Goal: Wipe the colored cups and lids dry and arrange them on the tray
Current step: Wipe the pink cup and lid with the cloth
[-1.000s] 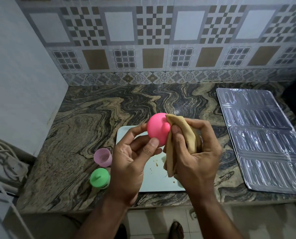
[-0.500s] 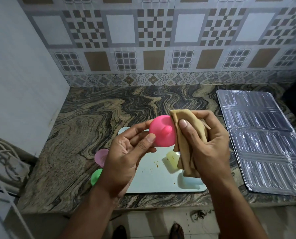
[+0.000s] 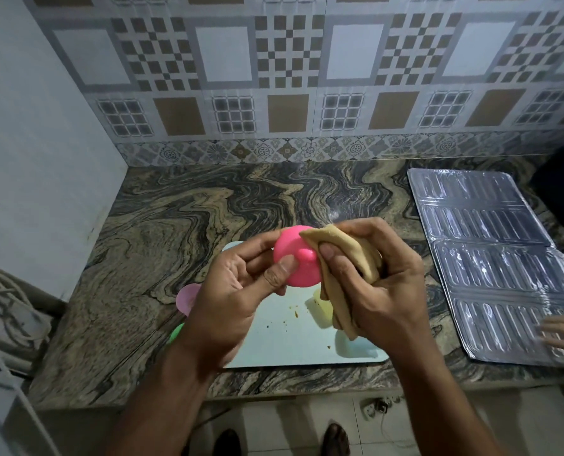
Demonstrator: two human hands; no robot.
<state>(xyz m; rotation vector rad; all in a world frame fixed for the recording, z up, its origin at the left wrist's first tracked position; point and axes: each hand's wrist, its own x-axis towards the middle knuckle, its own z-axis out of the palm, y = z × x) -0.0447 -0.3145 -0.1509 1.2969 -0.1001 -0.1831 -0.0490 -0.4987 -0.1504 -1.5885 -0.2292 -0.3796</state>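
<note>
Pink plastic shows at the centre of the view: a domed pink lid (image 3: 295,261) with a small knob, held up above the surface (image 3: 182,218) rather than resting on anything. The left hand (image 3: 238,291) grips it, thumb across the near face beside the knob and fingers curled round the far edge; this probably leaves the top and knob free for wiping. The right hand (image 3: 372,278) is closed around a bunched tan cloth (image 3: 349,261), thumb pressing a fold against the lid's edge at about 3 o'clock of the knob, so the cloth touches the lid. Loose cloth hangs down from that fist.

Below the hands lies a pale tray (image 3: 290,340) with a few crumbs on it. On it, at 6 o'clock from the lid, a pale yellow piece (image 3: 320,307) and a light blue piece (image 3: 356,347) sit partly hidden behind the cloth and wrist; I cannot tell whether they are cups or lids. Off the tray's left edge, at 8 o'clock from the lid, a pink cup (image 3: 186,297) and a green piece (image 3: 177,334) stand on the surface, seemingly waiting their turn. A ribbed metal sheet (image 3: 491,258) lies at 3 o'clock.
</note>
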